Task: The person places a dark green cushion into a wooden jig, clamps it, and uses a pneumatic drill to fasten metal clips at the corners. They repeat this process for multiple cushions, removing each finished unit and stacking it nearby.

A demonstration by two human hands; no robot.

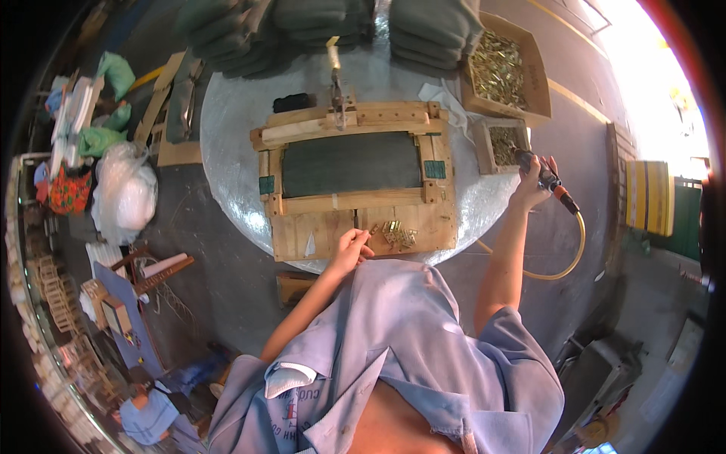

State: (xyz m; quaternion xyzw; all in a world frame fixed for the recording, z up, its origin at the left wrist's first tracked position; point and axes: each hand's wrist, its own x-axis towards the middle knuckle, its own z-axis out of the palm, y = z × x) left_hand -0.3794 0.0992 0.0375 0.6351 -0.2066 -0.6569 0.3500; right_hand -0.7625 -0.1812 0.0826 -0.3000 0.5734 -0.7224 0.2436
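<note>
My right hand (535,184) is wrapped round a black and orange air screwdriver (550,180). The tool's tip reaches over a small open box of tiny fasteners (503,145), and a yellow hose (583,240) loops from its rear. Close to my body, my left hand (350,250) is closed, with a small brass-coloured metal fitting (373,229) at its fingertips. Beside it a loose pile of similar fittings (398,235) lies on a wooden board (291,236). A wooden frame jig (318,203) on that board surrounds a dark green padded panel (352,163).
A metal clamp (337,91) stands at the jig's far side. Stacks of dark cushions (431,30) line the far edge of the round, film-covered table (231,151). A larger cardboard box (533,83) of metal fittings sits far right. Another person (147,416) is at lower left.
</note>
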